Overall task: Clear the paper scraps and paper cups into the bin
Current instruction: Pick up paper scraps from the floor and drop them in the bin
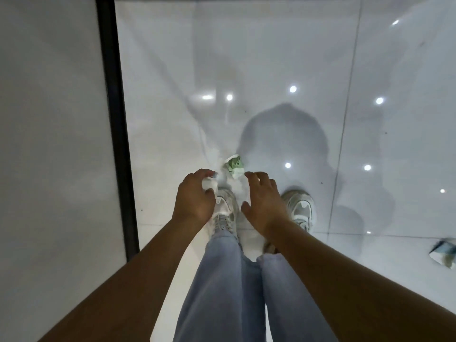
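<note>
A crumpled green-and-white paper scrap [234, 166] lies on the glossy white floor just beyond my shoes. My left hand [195, 197] hangs to its left, fingers curled around a white crumpled paper scrap [209, 183]. My right hand [264, 201] hovers just right of the green scrap, fingers spread and holding nothing, fingertips close to the scrap but apart from it. No bin is in view.
A white wall panel with a black vertical frame [116, 119] stands along the left. My legs in blue jeans and white sneakers [299, 208] stand below the hands. Another crumpled piece [444, 253] lies at the right edge. White tiled floor [271, 58] stretches ahead.
</note>
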The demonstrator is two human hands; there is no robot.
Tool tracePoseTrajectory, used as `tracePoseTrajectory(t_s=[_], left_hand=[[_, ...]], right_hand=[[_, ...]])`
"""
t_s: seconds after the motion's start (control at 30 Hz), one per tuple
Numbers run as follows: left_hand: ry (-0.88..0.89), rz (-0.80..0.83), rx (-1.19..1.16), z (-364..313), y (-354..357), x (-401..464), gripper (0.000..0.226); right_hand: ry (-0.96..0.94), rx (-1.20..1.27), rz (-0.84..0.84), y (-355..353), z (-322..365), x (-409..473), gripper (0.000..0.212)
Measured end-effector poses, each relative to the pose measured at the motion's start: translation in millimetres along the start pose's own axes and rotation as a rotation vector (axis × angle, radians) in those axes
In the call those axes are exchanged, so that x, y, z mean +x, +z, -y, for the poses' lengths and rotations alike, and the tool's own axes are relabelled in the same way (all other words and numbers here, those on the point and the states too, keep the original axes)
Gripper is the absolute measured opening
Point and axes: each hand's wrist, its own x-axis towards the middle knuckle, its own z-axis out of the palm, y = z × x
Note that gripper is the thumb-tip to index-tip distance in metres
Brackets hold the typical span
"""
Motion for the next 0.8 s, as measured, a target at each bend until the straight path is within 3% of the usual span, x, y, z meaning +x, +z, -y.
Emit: tracePoseTrajectory(t_s=[0.23, 0.47, 0.63, 0.8], left_hand=[[0.04, -0.04, 0.074, 61, 37, 65, 0.039], [-0.002, -0.049, 0.053, 79, 57, 85, 0.038], [0.059, -0.035, 0.104, 50, 44, 57, 0.038], [0.222, 0.018, 0.114, -33, 5, -11, 0.042]], right_hand=[[-0.006, -0.053, -0.007, 61, -13, 105, 0.071], [-0.061, -0.036, -0.065, 88, -25, 128, 0.052], [-0.029, -0.009, -0.052, 50, -27, 85, 0.052], [0.021, 0.034, -0.099, -31, -7, 4, 0.053]])
